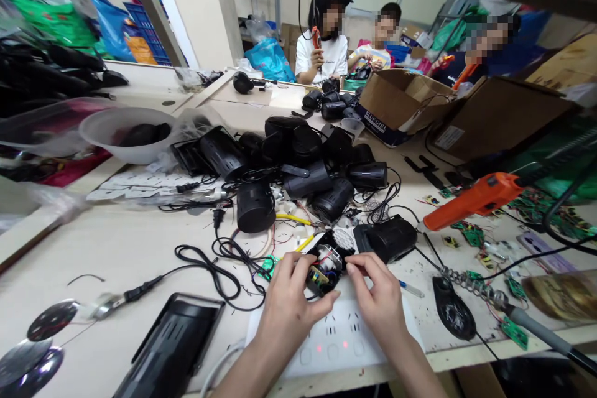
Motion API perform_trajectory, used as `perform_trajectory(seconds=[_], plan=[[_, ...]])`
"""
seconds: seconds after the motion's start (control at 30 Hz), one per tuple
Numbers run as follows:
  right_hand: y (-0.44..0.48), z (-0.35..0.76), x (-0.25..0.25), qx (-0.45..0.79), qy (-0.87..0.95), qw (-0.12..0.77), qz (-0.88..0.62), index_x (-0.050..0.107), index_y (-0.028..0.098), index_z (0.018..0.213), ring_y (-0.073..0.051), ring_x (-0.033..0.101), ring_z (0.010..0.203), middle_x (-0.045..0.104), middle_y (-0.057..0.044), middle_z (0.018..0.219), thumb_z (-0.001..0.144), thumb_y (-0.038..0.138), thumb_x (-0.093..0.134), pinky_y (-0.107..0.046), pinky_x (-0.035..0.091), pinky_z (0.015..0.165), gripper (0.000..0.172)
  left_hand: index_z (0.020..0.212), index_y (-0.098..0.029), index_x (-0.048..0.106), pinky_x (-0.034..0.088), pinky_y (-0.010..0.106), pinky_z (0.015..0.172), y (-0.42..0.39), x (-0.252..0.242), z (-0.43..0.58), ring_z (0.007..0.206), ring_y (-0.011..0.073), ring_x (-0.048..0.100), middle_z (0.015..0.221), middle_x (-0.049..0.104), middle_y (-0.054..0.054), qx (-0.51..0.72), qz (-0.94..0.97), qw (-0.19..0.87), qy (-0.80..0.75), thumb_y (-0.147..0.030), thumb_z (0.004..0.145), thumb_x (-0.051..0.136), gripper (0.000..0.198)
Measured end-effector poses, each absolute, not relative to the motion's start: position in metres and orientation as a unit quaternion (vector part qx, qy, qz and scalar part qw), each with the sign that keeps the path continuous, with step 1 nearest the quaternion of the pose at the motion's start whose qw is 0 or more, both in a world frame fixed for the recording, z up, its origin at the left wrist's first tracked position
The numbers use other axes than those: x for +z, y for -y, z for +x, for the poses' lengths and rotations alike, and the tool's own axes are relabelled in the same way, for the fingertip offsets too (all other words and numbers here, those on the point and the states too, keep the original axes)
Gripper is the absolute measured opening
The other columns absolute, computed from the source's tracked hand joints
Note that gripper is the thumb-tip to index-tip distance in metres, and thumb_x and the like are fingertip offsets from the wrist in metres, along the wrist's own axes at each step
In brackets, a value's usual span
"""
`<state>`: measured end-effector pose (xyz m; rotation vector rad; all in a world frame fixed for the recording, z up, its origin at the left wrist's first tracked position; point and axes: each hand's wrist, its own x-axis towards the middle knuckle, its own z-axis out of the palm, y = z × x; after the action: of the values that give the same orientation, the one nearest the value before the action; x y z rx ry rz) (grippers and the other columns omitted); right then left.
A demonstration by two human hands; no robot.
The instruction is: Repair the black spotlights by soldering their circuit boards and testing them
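Note:
An opened black lamp housing (321, 286) with a small circuit board, wires and a silvery metal part inside lies between my hands, above a white power strip (321, 339) with lit red switches. My left hand (296, 286) grips its left side, the thumb along the near edge and the fingers on the far left. The fingertips of my right hand (375, 283) are pinched together at the housing's right edge; whether they hold some small part is hidden. A round, white, dotted lens (344, 239) sits at the far end of the housing.
Black lamp housings (303, 161) with cords are heaped behind. An orange electric screwdriver (471, 202) hangs at right, above green circuit boards (471, 233). A soldering iron (536, 326) rests at the right edge. Another black housing (172, 342) lies front left. Co-workers (321, 53) sit across the table.

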<state>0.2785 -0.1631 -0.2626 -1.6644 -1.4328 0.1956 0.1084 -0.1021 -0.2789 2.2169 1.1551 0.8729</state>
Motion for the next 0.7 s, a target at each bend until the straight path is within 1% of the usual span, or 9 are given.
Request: perform_trajectory(seconds=[0.23,0.37,0.4,0.47,0.57,0.63,0.7], plan=[[0.162,0.279,-0.264,0.078,0.585,0.452,-0.669,0.066,0.021,0.094,-0.018,0.065,0.082,0.066,-0.005,0.087,0.096,0.023,0.049,-0.029,0.054,0.071,0.017,0.098,-0.023,0.055,0.057,0.040,0.079,0.100,-0.277,0.109,0.090,0.0250,0.062,0.099,0.057,0.005,0.297,0.800,0.303,-0.423,-0.040,0.073,0.079,0.039],[0.164,0.280,-0.264,0.091,0.582,0.447,-0.673,0.065,0.021,0.093,-0.019,0.064,0.081,0.066,-0.006,0.087,0.097,0.025,0.048,-0.029,0.054,0.070,0.018,0.099,-0.022,0.058,0.056,0.042,0.083,0.098,-0.270,0.110,0.096,0.0262,0.060,0.103,0.057,0.006,0.289,0.787,0.343,-0.424,-0.036,0.067,0.084,0.044],[0.164,0.280,-0.265,0.093,0.582,0.443,-0.675,0.065,0.021,0.093,-0.019,0.064,0.080,0.065,-0.006,0.086,0.097,0.025,0.048,-0.030,0.054,0.070,0.018,0.100,-0.022,0.059,0.055,0.042,0.084,0.098,-0.269,0.110,0.097,0.0264,0.060,0.103,0.057,0.006,0.291,0.783,0.352,-0.423,-0.035,0.067,0.083,0.043],[0.165,0.281,-0.267,0.093,0.583,0.436,-0.680,0.065,0.021,0.092,-0.019,0.064,0.079,0.065,-0.005,0.085,0.097,0.025,0.047,-0.030,0.053,0.070,0.019,0.100,-0.022,0.062,0.054,0.041,0.086,0.096,-0.266,0.109,0.098,0.0259,0.061,0.103,0.058,0.006,0.303,0.775,0.367,-0.416,-0.037,0.074,0.077,0.034],[0.163,0.280,-0.268,0.086,0.587,0.430,-0.681,0.065,0.021,0.090,-0.019,0.064,0.076,0.066,-0.005,0.082,0.096,0.024,0.048,-0.029,0.053,0.068,0.019,0.095,-0.022,0.065,0.053,0.041,0.088,0.092,-0.265,0.107,0.099,0.0248,0.061,0.101,0.059,0.007,0.327,0.763,0.384,-0.404,-0.036,0.086,0.062,0.017],[0.162,0.279,-0.264,0.081,0.591,0.434,-0.675,0.066,0.020,0.089,-0.018,0.065,0.075,0.066,-0.005,0.081,0.096,0.024,0.049,-0.028,0.054,0.066,0.018,0.091,-0.022,0.066,0.052,0.041,0.090,0.089,-0.267,0.106,0.099,0.0246,0.061,0.100,0.060,0.008,0.333,0.756,0.394,-0.403,-0.033,0.088,0.058,0.015],[0.164,0.277,-0.253,0.069,0.591,0.453,-0.664,0.067,0.020,0.089,-0.018,0.066,0.073,0.066,-0.004,0.080,0.096,0.023,0.051,-0.028,0.054,0.065,0.018,0.091,-0.022,0.066,0.053,0.040,0.088,0.088,-0.269,0.105,0.099,0.0241,0.061,0.100,0.060,0.007,0.331,0.748,0.406,-0.407,-0.032,0.088,0.057,0.013]])
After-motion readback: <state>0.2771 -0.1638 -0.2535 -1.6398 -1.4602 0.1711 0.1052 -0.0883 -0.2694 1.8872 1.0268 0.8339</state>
